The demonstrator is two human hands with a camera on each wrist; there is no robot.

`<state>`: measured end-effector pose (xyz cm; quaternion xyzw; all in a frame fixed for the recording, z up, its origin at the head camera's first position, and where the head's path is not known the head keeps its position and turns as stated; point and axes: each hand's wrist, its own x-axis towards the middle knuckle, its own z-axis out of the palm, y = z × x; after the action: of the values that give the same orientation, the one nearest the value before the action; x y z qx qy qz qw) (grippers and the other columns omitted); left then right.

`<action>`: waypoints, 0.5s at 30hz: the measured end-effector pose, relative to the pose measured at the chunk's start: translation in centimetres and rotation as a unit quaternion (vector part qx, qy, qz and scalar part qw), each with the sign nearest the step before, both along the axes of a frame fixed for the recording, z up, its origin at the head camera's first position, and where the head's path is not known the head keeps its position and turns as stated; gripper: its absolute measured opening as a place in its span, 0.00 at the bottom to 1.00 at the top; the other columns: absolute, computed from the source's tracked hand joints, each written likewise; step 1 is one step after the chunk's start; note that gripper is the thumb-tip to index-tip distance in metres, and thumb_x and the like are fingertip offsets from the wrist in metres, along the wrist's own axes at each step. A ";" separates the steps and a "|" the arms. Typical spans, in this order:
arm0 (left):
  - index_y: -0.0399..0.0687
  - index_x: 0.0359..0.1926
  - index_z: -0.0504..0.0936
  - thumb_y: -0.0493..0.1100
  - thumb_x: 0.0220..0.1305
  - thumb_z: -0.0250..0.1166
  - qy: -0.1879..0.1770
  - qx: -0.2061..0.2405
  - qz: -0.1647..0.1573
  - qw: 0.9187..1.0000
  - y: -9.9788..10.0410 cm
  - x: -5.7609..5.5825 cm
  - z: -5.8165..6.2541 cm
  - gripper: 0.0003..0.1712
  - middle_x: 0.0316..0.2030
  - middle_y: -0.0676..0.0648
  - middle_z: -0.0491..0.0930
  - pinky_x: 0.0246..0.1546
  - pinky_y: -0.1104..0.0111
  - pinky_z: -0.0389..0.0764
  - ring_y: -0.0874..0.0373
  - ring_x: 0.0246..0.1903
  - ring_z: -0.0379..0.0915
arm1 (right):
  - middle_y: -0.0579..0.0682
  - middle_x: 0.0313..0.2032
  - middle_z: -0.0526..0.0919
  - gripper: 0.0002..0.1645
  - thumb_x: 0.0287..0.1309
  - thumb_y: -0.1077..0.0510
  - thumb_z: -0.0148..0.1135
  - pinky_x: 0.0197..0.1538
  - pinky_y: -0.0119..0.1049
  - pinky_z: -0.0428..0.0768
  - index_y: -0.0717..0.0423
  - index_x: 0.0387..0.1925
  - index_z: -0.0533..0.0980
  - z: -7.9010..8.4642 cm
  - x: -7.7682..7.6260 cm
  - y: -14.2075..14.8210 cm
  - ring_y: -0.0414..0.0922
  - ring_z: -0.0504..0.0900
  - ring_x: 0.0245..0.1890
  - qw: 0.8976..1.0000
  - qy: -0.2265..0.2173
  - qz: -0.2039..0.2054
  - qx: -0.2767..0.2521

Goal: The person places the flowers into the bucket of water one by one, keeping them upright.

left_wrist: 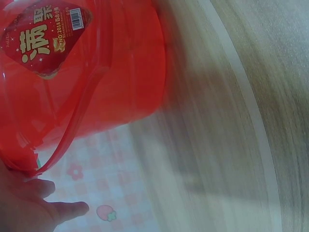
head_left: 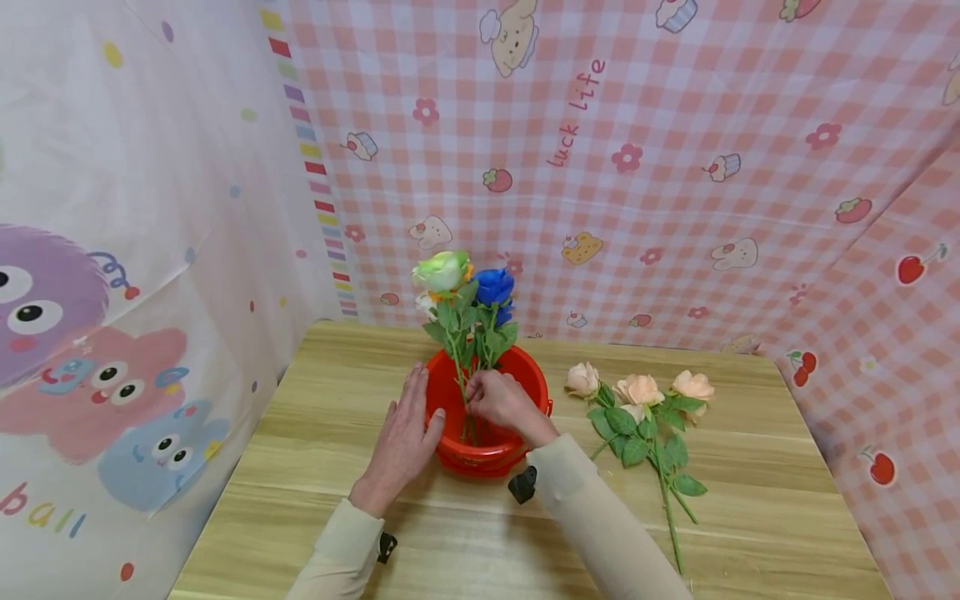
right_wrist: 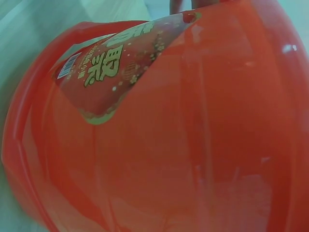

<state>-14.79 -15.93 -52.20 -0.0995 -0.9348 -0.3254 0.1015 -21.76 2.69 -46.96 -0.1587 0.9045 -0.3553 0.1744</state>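
Note:
A red plastic bucket [head_left: 480, 465] stands on the table with artificial flowers upright in it, among them a green-and-white rose [head_left: 441, 273] and a blue rose [head_left: 496, 286]. My left hand [head_left: 405, 429] rests against the bucket's left rim, fingers straight and thumb apart. My right hand [head_left: 504, 400] reaches over the bucket's right side and pinches a green stem inside it; the fingertips are partly hidden. In the left wrist view, fingers [left_wrist: 70, 210] show beside the bucket's handle [left_wrist: 79, 118]. The right wrist view is filled by the bucket's wall [right_wrist: 159, 159] and its label [right_wrist: 113, 72].
Several peach roses [head_left: 637, 389] with green leaves and long stems lie on the wooden table [head_left: 757, 500] to the right of the bucket. Pink checked cloth [head_left: 660, 208] hangs behind the table, and a white cartoon-print cloth [head_left: 210, 317] hangs at the left.

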 end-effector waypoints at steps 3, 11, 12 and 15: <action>0.34 0.81 0.50 0.49 0.78 0.51 -0.003 0.000 0.000 1.000 0.0 0.1 0.0 0.41 0.82 0.39 0.47 0.69 0.32 0.59 0.43 0.79 0.48 | 0.47 0.34 0.88 0.07 0.59 0.64 0.71 0.42 0.36 0.84 0.56 0.39 0.84 0.0 0.0 0.0 0.41 0.84 0.34 1.000 -0.003 0.002 -0.001; 0.34 0.81 0.51 0.49 0.78 0.51 -0.004 0.001 0.000 1.000 0.0 0.1 0.0 0.40 0.81 0.39 0.48 0.69 0.32 0.59 0.40 0.79 0.47 | 0.49 0.39 0.90 0.13 0.61 0.59 0.71 0.48 0.40 0.86 0.58 0.47 0.85 0.3 0.3 0.4 0.44 0.88 0.40 1.000 -0.008 0.012 -0.021; 0.34 0.81 0.51 0.49 0.78 0.51 -0.004 0.002 0.000 1.000 0.0 0.0 0.0 0.40 0.81 0.39 0.48 0.69 0.32 0.59 0.40 0.79 0.48 | 0.49 0.39 0.90 0.14 0.62 0.59 0.71 0.48 0.41 0.86 0.59 0.48 0.85 0.4 0.4 0.5 0.44 0.88 0.41 1.000 -0.007 0.012 -0.025; 0.34 0.81 0.51 0.49 0.78 0.50 -0.007 0.001 0.000 1.000 0.0 0.1 0.1 0.40 0.82 0.40 0.48 0.69 0.33 0.58 0.39 0.79 0.47 | 0.50 0.41 0.90 0.15 0.63 0.58 0.69 0.49 0.42 0.85 0.58 0.51 0.85 0.8 0.6 0.8 0.45 0.88 0.42 0.999 -0.006 0.011 -0.034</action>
<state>-14.72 -15.97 -52.15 -0.0969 -0.9353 -0.3267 0.0950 -21.17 3.45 -46.17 -0.1722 0.8891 -0.3851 0.1779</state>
